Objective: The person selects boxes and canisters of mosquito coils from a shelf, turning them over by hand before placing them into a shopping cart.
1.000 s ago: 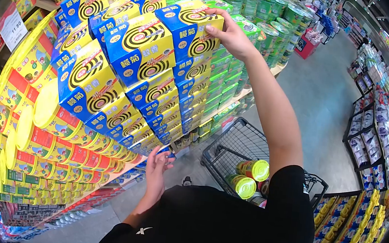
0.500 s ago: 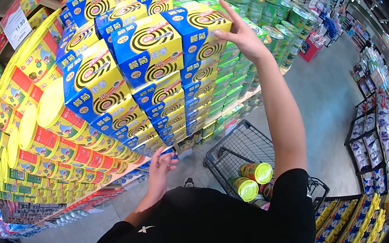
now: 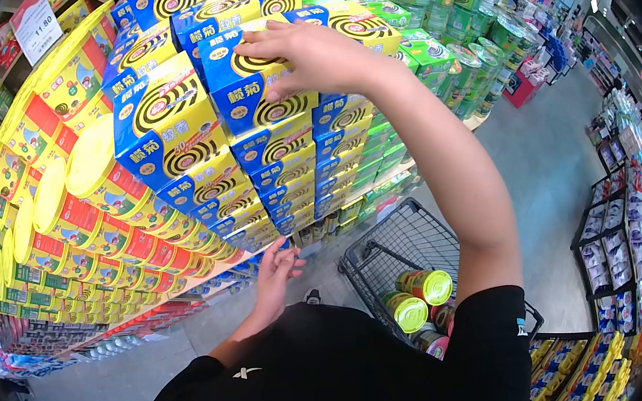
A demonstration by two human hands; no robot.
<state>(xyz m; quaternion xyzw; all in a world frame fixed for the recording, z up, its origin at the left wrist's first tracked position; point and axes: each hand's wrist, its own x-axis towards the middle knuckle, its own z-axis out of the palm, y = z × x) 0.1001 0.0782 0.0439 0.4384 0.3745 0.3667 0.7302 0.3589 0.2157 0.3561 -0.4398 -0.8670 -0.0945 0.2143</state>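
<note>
My right hand (image 3: pixel 310 57) lies over the top of a blue and yellow box (image 3: pixel 245 101) with black spirals, its fingers spread across the upper face and front edge. Stacked boxes of the same kind stand below and on both sides, one of them (image 3: pixel 168 116) just to the left. Lower down, my left hand (image 3: pixel 277 271) is beside the foot of the stack with its fingers loosely curled and apart, and nothing shows in it.
A black wire shopping cart (image 3: pixel 404 238) with several cans (image 3: pixel 426 285) stands at the right. Yellow and red tubs (image 3: pixel 101 183) fill the left side. Green cans (image 3: pixel 475 64) are stacked behind. Across the aisle (image 3: pixel 538 170) is another display (image 3: pixel 610 233).
My right hand has moved left from the green-side boxes onto the box in the middle of the display. My left hand has shifted slightly right and up.
</note>
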